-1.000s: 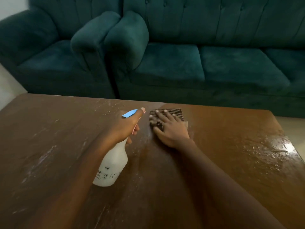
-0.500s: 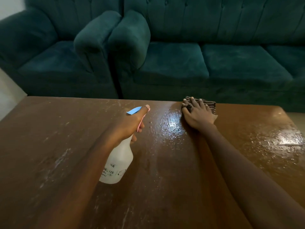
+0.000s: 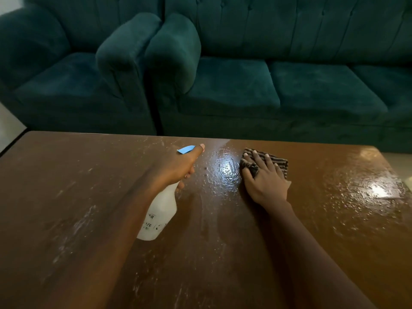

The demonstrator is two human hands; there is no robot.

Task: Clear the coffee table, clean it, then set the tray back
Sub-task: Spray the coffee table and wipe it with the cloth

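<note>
While spray lies beaded and shining on the wood, the right grip (image 3: pixel 265 181) rests flat with fingers spread straight on the striped cloth (image 3: pixel 276 162), pressing it to the tabletop (image 3: pixel 66 197) near the far edge. The left grip (image 3: pixel 178 168) is curled round the neck of the white spray bottle (image 3: pixel 159 215), forefinger stretched along its blue nozzle, and the bottle hangs tilted just above the wood.

The step in hand looks to be wiping, and the wet patch (image 3: pixel 223 175) sits just to the left of the cloth. To do it well, the cloth should sweep through that patch in long overlapping passes under an even palm, so the liquid is taken up rather than smeared. A second wet area (image 3: pixel 367 192) glistens near the right edge and wants the same. The left half shows pale dusty streaks and looks dry, so it likely needs spray before the cloth arrives. Turning the cloth to a fresh face once it is soaked would spare streaks.

The tray is not in view. Behind stand a teal sofa (image 3: pixel 278 90) and a matching armchair (image 3: pixel 55 85).
</note>
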